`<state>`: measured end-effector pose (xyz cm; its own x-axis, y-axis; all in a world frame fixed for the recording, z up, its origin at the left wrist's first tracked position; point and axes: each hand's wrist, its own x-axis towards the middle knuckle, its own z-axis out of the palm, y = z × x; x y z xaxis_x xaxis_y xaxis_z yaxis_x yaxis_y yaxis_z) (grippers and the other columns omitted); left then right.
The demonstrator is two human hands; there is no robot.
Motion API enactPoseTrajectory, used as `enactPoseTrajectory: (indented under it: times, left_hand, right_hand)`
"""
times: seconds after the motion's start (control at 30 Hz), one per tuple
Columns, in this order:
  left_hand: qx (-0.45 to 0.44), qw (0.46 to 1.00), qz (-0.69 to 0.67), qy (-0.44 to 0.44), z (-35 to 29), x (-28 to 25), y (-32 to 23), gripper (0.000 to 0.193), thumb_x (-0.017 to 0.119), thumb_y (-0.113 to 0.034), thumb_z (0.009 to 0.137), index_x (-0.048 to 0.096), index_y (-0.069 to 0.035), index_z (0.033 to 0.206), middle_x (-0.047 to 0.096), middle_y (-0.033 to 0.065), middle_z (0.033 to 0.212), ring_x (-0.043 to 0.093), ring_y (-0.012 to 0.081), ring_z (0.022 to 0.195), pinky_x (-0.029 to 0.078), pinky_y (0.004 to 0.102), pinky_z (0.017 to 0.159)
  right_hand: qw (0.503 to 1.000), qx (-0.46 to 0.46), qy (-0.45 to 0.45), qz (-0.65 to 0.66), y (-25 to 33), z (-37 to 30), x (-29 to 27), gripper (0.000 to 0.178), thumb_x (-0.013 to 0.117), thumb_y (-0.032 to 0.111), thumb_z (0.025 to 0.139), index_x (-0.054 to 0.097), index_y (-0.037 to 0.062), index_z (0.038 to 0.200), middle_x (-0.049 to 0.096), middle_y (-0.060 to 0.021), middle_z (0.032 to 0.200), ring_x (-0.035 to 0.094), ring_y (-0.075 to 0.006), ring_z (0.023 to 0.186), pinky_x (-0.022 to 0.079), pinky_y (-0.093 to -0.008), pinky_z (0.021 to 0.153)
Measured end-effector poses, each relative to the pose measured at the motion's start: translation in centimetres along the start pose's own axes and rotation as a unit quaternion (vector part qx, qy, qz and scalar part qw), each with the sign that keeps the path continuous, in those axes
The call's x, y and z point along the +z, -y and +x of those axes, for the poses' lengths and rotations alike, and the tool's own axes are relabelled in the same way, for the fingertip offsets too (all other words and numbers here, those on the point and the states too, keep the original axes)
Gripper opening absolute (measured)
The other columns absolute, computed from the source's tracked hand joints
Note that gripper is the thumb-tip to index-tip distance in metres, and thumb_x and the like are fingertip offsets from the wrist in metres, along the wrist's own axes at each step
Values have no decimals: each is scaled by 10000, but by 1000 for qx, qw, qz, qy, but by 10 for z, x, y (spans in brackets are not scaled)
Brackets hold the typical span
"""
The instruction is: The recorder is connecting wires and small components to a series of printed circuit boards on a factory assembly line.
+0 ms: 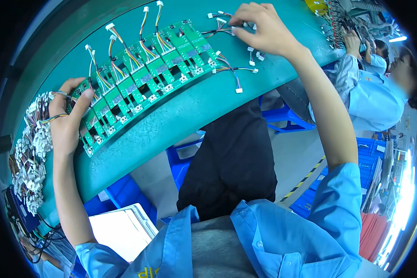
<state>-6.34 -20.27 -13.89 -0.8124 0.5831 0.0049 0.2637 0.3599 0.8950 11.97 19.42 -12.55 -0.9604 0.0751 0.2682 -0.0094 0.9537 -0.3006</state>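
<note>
A panel of joined green circuit boards (146,83) lies slanted on the green table mat. Several short multicoloured wire cables with white plugs stand up from its boards, such as one cable (123,44) near the middle. My left hand (68,118) is at the panel's left end, its thumb over the board edge and its fingers curled round wire cables (55,116) whose ends stick out at the side. Beyond the right end, my right hand (266,30) hovers over loose wire cables (217,28), thumb and forefinger bent with a gap between the tips.
A big heap of cables with white plugs (32,157) lies along the table's left side. More loose cables (236,69) lie right of the panel. Blue stools (287,116) stand under the table. A person in a blue shirt (373,99) sits farther right.
</note>
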Motion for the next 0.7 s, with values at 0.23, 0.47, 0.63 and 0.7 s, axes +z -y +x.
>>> enactPoseTrajectory:
  times: [0.23,0.47,0.63,0.7]
  left_hand:
    - [12,1000,-24,2,1,3,3,406,708,-259,899,628,-42,1233,598,-4,745,463,36,531,304,173,442]
    - [-5,1000,-26,10,-1,2,2,417,712,-257,895,626,-42,1242,608,-1,756,473,35,533,313,169,451]
    - [49,999,-6,2,2,-1,11,412,713,-256,894,635,-41,1236,618,-2,770,482,36,538,323,167,458]
    - [28,1000,1,5,-1,-1,3,403,710,-257,895,642,-39,1228,620,-1,772,488,38,544,330,165,465]
  right_hand:
    - [983,-125,34,-130,2,-7,-10,100,642,153,803,680,64,779,652,-54,799,589,-244,742,436,-334,762]
    - [982,176,31,63,30,-7,-38,52,685,77,818,702,31,837,674,-50,816,584,-168,726,450,-289,735]
    - [922,62,-11,381,75,9,0,46,717,31,836,711,-4,865,690,-56,834,578,-125,738,456,-248,704]
    - [919,100,13,380,91,15,12,42,717,34,849,713,-6,860,686,-55,828,577,-126,742,456,-246,702]
